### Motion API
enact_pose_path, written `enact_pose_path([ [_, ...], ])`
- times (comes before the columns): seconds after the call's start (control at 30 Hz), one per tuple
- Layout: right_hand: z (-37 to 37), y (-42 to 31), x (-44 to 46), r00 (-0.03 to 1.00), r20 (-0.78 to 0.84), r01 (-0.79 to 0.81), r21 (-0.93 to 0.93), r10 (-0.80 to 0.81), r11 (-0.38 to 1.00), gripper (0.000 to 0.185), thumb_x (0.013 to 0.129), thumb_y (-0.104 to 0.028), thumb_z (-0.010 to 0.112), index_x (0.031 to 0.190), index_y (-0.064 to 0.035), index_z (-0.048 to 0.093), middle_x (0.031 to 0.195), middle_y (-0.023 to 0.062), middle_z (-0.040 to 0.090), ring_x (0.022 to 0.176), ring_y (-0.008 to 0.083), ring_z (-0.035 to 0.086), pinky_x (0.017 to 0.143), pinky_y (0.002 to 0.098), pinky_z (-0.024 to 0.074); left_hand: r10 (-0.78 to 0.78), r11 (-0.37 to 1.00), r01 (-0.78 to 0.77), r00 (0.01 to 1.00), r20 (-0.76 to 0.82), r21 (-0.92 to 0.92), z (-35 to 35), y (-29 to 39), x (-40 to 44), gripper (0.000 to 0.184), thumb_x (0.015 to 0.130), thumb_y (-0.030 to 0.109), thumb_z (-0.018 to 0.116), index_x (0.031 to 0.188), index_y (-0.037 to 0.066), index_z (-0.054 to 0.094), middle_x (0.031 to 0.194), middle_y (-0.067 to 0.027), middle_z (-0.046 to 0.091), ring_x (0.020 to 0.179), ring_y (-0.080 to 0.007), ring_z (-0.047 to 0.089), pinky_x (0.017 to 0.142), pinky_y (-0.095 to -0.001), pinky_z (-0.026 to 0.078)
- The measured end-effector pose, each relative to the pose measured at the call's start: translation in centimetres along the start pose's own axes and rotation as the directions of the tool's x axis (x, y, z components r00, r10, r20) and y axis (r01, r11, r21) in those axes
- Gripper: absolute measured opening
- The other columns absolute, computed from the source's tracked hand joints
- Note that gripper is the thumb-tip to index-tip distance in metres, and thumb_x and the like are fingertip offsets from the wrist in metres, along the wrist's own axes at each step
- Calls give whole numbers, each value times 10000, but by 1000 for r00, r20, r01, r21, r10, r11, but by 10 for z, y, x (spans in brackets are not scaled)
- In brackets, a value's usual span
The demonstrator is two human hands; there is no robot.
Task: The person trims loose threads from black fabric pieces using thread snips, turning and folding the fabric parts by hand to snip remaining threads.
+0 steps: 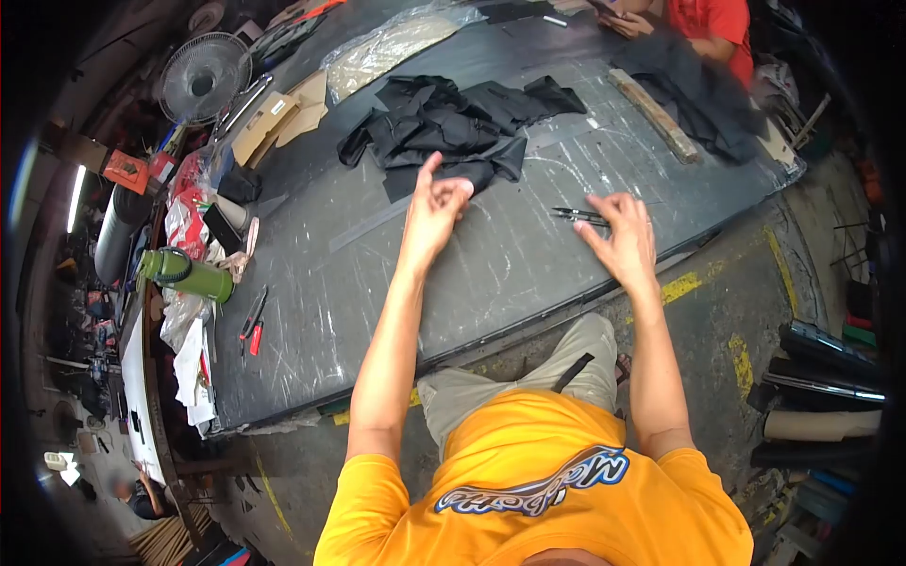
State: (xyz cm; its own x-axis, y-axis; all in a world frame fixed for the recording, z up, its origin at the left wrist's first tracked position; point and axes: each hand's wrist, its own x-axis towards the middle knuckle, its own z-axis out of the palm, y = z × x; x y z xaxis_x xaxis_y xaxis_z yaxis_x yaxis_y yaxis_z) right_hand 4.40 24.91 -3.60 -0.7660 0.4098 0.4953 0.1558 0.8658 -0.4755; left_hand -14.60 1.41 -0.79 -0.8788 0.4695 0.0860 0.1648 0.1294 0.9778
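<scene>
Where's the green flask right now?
In the head view, the green flask is at the left edge of the table, just beyond the white papers, well to the left of the left hand.

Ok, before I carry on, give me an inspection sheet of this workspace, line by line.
Surface: dark table, pale scratches and marks
Job's things: crumpled black cloth; slim black tool by the right hand
Clutter: green bottle, red item and cardboard on the left
Hands: left hand raised near the cloth, perhaps pinching something small and white; right hand open, fingers at the tool
Cables: nothing seen on the table
Surroundings: person in red across the table; fan far left
</scene>
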Motion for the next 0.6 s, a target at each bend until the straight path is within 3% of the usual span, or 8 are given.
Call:
enact_pose_path([
  [0.03, -1, 1, 1, 997, 76, 4, -18, -2, 1000, 293, 851, -252, 764, 1116, -126, 750, 1053, 78, 647, 1037, 319, 589, 912, 425, 480, 46, 999, -46, 997, -64, -10, 5, -2, 18, 581, 941, 189, 728, 1440, 7, 493, 955, -52, 714, 814, -116, 645, 757, -271, 524],
  [0.1, 2, 7, 1, 998, 46, 32, -17, -31, 999, 285, 857, -237, 760, 1114, -114, 740, 1041, 74, 644, 1015, 310, 590, 901, 416, 480, 93, 995, -98, 987, -129, -28, 10, -6, 50, 505, 935, 202, 732, 1372, 11, 568, 951, -58, 716, 806, -121, 648, 750, -277, 522],
  [0.2, 4, 12, 0, 997, 10, 77, -6, -77, 997, 270, 870, -206, 753, 1112, -90, 719, 1017, 67, 638, 973, 293, 593, 881, 396, 479, 79, 950, -22, 982, -174, 310, 9, -11, 81, 338, 920, 242, 740, 1160, 13, 673, 949, -85, 719, 785, -151, 658, 741, -301, 527],
  [0.23, 5, 13, 1, 999, 13, 39, 7, -39, 999, 251, 874, -198, 745, 1094, -83, 701, 1012, 66, 640, 975, 292, 594, 882, 399, 479, 76, 951, -20, 983, -170, 308, 14, -3, 75, 338, 920, 242, 740, 1160, 13, 673, 949, -85, 719, 785, -151, 658, 741, -301, 527],
  [0.33, 9, 16, 0, 998, 24, -61, 38, 60, 997, 217, 884, -182, 729, 1057, -69, 666, 1000, 63, 642, 978, 291, 597, 885, 406, 477, 131, 891, -81, 988, -82, 447, 28, 21, 59, 268, 907, 265, 745, 956, 7, 692, 903, -102, 719, 807, -174, 683, 761, -314, 534],
  [0.37, 12, 17, 1, 998, -16, -63, 35, 64, 997, 198, 893, -178, 720, 1037, -63, 648, 991, 68, 642, 964, 291, 603, 871, 406, 483, 126, 889, -80, 989, -73, 450, 24, 14, 63, 268, 907, 265, 745, 956, 7, 692, 903, -102, 719, 807, -174, 683, 761, -314, 534],
  [0.5, 15, 15, -2, 985, -120, -117, 79, 126, 990, 171, 923, -170, 693, 1017, -55, 610, 964, 89, 647, 919, 295, 627, 827, 407, 500, 150, 949, -56, 946, -288, 311, -8, -30, 88, 350, 919, 279, 742, 1148, 29, 653, 1088, -116, 702, 903, -201, 689, 771, -328, 537],
  [0.6, 16, 13, -1, 955, -165, -213, 189, 245, 959, 177, 947, -172, 676, 1061, -58, 603, 945, 111, 655, 887, 301, 647, 797, 409, 511, -76, 993, 29, 902, -425, -116, -12, -26, 91, 504, 945, 283, 724, 1359, 72, 530, 1348, -123, 585, 1111, -233, 631, 836, -369, 537],
])
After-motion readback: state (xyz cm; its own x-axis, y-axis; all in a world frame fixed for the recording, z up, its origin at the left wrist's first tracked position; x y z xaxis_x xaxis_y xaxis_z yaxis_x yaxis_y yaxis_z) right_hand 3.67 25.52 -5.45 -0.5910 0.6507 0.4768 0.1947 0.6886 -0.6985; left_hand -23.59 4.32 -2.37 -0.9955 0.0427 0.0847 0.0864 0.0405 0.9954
